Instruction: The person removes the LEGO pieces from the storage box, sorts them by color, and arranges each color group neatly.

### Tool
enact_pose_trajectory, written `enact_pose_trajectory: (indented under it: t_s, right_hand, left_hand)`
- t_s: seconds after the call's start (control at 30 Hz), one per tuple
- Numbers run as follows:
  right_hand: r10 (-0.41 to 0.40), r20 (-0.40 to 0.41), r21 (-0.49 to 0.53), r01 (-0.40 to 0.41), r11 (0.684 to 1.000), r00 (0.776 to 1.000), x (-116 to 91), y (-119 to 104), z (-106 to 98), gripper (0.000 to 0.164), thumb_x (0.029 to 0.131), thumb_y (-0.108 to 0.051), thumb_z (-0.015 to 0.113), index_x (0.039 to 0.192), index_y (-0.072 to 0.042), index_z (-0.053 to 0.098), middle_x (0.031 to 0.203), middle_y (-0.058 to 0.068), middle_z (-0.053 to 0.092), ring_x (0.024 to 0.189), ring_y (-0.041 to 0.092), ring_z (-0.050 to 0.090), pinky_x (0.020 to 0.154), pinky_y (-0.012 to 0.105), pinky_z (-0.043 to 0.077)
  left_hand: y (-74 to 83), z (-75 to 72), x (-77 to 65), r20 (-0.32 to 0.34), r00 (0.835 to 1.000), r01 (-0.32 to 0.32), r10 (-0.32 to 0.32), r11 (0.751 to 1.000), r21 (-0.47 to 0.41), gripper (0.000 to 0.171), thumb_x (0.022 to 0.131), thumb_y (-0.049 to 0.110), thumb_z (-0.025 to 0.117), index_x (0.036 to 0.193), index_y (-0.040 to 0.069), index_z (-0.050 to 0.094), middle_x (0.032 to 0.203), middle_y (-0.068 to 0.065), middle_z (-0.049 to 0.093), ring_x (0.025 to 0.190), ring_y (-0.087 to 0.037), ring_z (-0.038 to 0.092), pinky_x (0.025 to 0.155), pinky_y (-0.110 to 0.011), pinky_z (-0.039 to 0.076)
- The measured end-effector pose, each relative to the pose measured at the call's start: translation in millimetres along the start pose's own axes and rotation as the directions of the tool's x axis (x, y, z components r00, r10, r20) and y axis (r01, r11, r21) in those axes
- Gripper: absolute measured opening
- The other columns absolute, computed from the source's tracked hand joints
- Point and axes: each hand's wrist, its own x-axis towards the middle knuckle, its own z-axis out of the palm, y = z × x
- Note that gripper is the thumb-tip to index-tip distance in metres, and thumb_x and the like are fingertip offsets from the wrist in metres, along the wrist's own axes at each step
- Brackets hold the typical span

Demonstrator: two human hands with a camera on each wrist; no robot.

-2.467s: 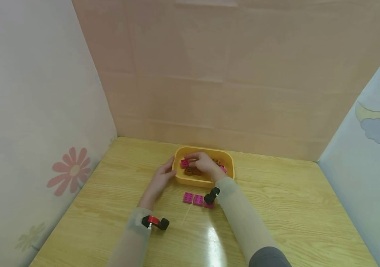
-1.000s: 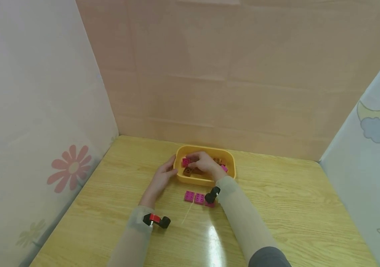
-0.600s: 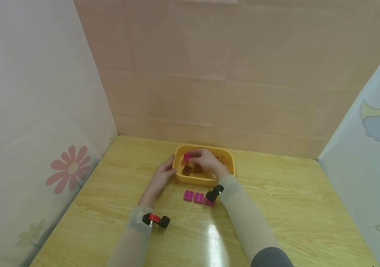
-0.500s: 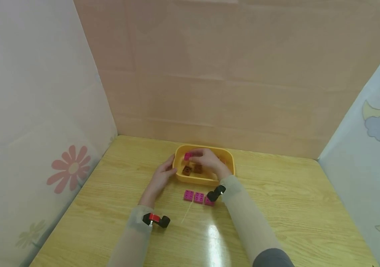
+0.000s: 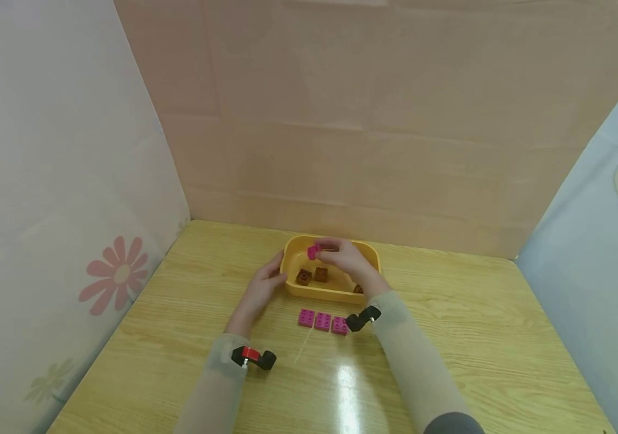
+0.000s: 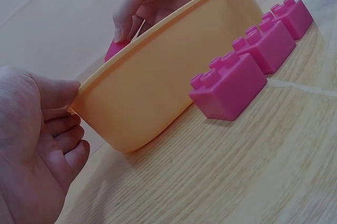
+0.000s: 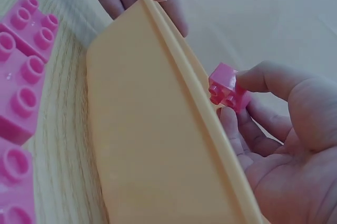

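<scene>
My right hand pinches a pink toy brick between thumb and fingertips, over the yellow plastic bin. The right wrist view shows this brick tilted, at rim height, studs toward the bin wall. At the bin's left end my left hand grips the rim, thumb on the edge and the other fingers bent beside it. Inside the bin lie brown bricks, one brick to the left and another beside it. A third brown brick is partly hidden by my right wrist.
Three pink bricks stand in a row on the wooden table before the bin: a left brick, a middle brick and a right brick. A pale line runs toward me. A tan wall rises behind.
My right hand has taken the pink brick from the bin's left part, lifted it and drawn it slightly right. My left hand stays at the rim. The row of pink bricks is unmoved.
</scene>
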Motion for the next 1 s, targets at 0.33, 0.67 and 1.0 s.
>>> enact_pose_trajectory:
  t_s: [0.33, 0.67, 1.0]
  right_hand:
    - [-0.018, -0.025, 0.071, 0.02, 0.997, 1.0, -12.3, 4.2, -10.9, 0.052, 0.104, -0.023, 0.073, 0.15, -0.004, 0.061, 0.139, 0.009, 0.07, 0.132, 0.028, 0.063, 0.12, 0.052, 0.043]
    - [-0.043, -0.028, 0.212, 0.048, 0.976, 0.999, -25.9, 2.7, -12.9, 0.051, 0.107, -0.018, 0.069, 0.152, 0.003, 0.056, 0.14, 0.017, 0.066, 0.125, 0.03, 0.068, 0.109, 0.042, 0.055]
    - [-0.086, -0.057, 0.247, 0.097, 0.964, 0.995, -39.7, 7.2, -15.7, 0.052, 0.106, -0.011, 0.068, 0.154, 0.004, 0.053, 0.137, 0.019, 0.064, 0.118, 0.025, 0.07, 0.102, 0.038, 0.059]
  left_hand:
    - [2.0, 4.4, -0.2, -0.01, 1.0, 0.004, -0.003, 1.0, 0.008, 0.063, 0.109, 0.007, 0.055, 0.168, 0.007, 0.033, 0.175, -0.007, 0.027, 0.163, -0.027, 0.019, 0.132, -0.046, 0.013]
    - [2.6, 5.1, -0.9, -0.012, 1.0, 0.0, 0.001, 0.999, 0.034, 0.063, 0.109, 0.007, 0.055, 0.168, 0.006, 0.032, 0.175, -0.008, 0.026, 0.163, -0.028, 0.019, 0.132, -0.046, 0.014]
    - [3.6, 4.4, -1.9, -0.011, 1.0, 0.002, -0.002, 0.999, 0.033, 0.063, 0.109, 0.007, 0.055, 0.168, 0.005, 0.032, 0.175, -0.01, 0.026, 0.163, -0.03, 0.018, 0.132, -0.048, 0.013]
